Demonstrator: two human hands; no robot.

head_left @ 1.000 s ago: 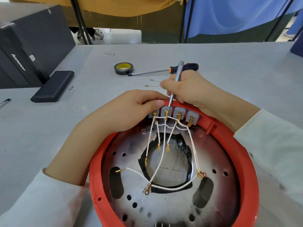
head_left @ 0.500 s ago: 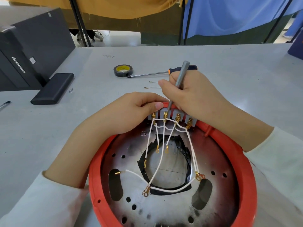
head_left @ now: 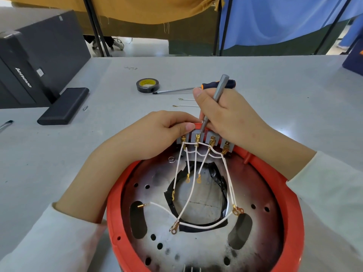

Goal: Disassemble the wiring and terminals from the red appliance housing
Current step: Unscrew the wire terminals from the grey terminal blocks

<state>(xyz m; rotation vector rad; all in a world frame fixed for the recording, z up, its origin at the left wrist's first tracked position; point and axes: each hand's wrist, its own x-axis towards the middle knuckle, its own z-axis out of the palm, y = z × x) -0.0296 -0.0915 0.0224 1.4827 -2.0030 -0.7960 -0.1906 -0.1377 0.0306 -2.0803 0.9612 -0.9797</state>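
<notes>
1. The round red plastic appliance housing (head_left: 290,222) lies nearest on the grey table (head_left: 275,85), with white wires (head_left: 193,185) fanning across it.
2. Four brass terminals sit in one grey terminal block (head_left: 208,137).
3. The left hand (head_left: 157,134) pinches the block's end; the right hand (head_left: 229,116) grips one slim grey metal screwdriver (head_left: 221,89), tip on the second terminal.
4. Beyond lie one black tape roll (head_left: 147,85) and one orange-handled screwdriver (head_left: 188,88).

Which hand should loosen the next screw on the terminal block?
Right hand: it holds the screwdriver with the tip at the terminal block. Left hand grips the block's end at the housing rim, bracing it.
</notes>
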